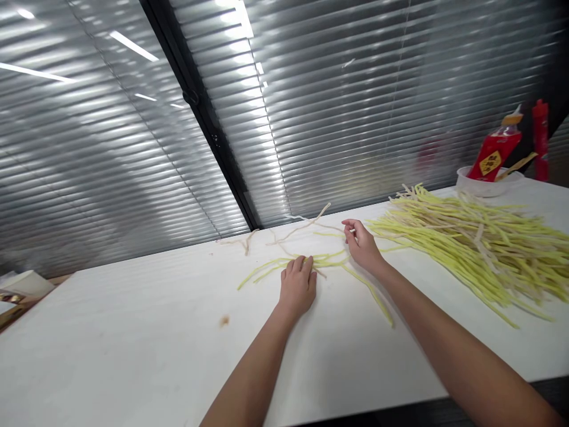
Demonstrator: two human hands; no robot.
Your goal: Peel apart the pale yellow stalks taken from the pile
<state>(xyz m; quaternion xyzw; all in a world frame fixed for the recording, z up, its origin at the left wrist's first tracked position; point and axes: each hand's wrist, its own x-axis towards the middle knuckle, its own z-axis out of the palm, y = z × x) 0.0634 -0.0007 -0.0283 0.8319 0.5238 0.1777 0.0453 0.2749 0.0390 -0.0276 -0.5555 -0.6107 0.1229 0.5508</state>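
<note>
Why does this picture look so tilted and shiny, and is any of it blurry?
In the head view, ceiling lights mirror as bright streaks in the blinds; the wide lens slants the white table and stretches the forearms near the bottom edge. The left hand and right hand look sharp, as does the yellow stalk pile; the red bottle is slightly soft. Shadows are faint.

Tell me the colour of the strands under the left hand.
Pale yellow-green strands, pressed by the left hand; head view.
</note>
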